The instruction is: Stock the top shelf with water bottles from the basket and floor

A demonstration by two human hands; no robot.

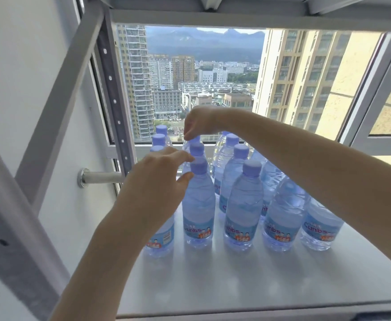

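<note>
Left hand (157, 191): fingers (185, 157) spread, holding nothing, at 9 o'clock of front bottle (199, 205) cap.
Right hand (199, 122): fingertips (188, 135) bunched at rear bottle (196, 139) cap, 12 o'clock; pinching or not, impossible to tell.
Shelf (236, 286): bottles (243, 205) upright in rows; bare at 6 o'clock.
Progress: apparently well along; basket, floor unseen.

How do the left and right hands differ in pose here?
The left hand is nearer, fingers loosely spread beside the front bottle; the right hand reaches farther back, fingers bunched downward at a rear bottle. The left forearm rises from below; the right crosses from the side. Both are at bottle caps.
</note>
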